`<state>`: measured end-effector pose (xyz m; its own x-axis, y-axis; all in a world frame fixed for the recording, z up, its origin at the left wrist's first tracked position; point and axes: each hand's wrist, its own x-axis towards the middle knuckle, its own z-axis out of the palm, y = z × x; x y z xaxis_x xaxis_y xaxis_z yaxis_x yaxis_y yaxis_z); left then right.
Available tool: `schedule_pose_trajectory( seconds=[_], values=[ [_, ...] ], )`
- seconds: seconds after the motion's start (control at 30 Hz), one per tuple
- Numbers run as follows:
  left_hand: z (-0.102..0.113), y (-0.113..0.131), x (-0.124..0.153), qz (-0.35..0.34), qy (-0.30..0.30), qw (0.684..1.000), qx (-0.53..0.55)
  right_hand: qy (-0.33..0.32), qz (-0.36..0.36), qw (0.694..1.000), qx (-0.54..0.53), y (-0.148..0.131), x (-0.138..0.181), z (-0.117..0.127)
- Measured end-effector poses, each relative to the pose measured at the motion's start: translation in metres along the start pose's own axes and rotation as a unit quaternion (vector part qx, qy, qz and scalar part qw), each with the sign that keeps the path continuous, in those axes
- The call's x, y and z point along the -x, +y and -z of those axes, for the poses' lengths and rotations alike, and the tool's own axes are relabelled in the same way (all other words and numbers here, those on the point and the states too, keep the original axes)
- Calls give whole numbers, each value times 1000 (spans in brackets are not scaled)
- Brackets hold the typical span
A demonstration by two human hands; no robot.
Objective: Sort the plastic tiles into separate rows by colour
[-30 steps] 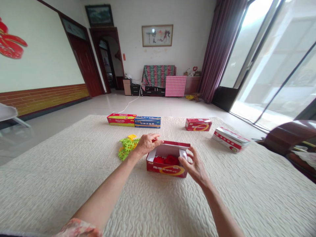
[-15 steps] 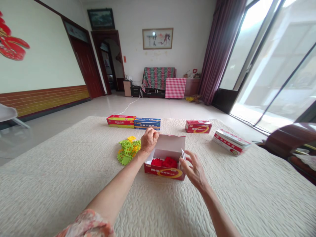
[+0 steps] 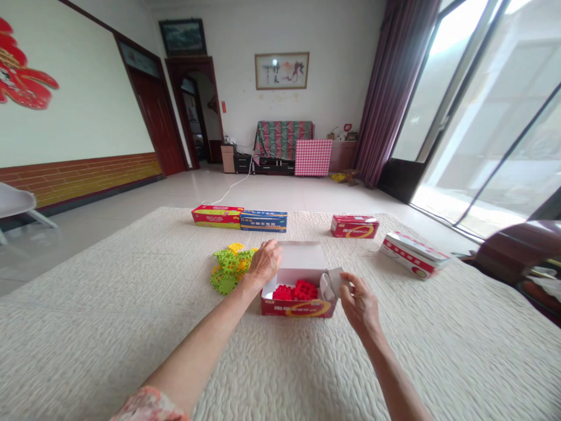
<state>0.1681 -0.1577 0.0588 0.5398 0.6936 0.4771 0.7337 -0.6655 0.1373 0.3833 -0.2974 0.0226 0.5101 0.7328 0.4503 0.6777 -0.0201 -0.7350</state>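
An open red cardboard box [image 3: 280,308] stands before me with its lid [image 3: 302,255] raised at the back. Inside lie red plastic building pieces [image 3: 304,289]. My left hand [image 3: 265,261] is closed at the box's left rear corner; its fingertips hide whatever they pinch there. At the right end, my right hand [image 3: 360,301] pinches the box's side flap [image 3: 335,282] between thumb and fingers, bent outward. Green and yellow plastic building pieces [image 3: 228,266] form a loose pile left of the box, partly behind my left wrist.
On the quilted cover [image 3: 131,304] stand a red-and-yellow box [image 3: 217,217] and a blue box [image 3: 263,221], end to end. Farther right are a closed red box [image 3: 355,226] and a white-and-red box [image 3: 413,255]. A dark wooden armrest [image 3: 519,251] borders the right side.
My right hand has closed on the side flap, which now leans outward. The lid tilts farther back. My left hand has lowered slightly at the corner.
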Motion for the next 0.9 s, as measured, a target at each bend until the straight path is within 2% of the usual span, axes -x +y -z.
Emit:
schedule_pose_trajectory(
  seconds=[0.1,0.23,0.4,0.57,0.7,0.8,0.9],
  values=[
    [3,-2,5,7,-51,999,13,-3,41,997,67,2,-1,3],
    [11,-1,15,12,-70,996,57,-25,94,989,111,-2,1,6],
    [26,-2,21,8,-87,992,91,-81,63,992,73,-2,0,4],
    [32,-26,23,13,-94,988,126,-127,64,990,4,-6,0,-1],
    [37,-35,33,-37,-93,992,78,-125,115,985,40,-7,1,-3],
    [44,-24,43,-51,-84,995,0,-114,122,983,69,-6,1,-4],
    [49,-9,51,-27,-80,995,-52,-131,102,983,77,-6,0,-3]
  ],
)
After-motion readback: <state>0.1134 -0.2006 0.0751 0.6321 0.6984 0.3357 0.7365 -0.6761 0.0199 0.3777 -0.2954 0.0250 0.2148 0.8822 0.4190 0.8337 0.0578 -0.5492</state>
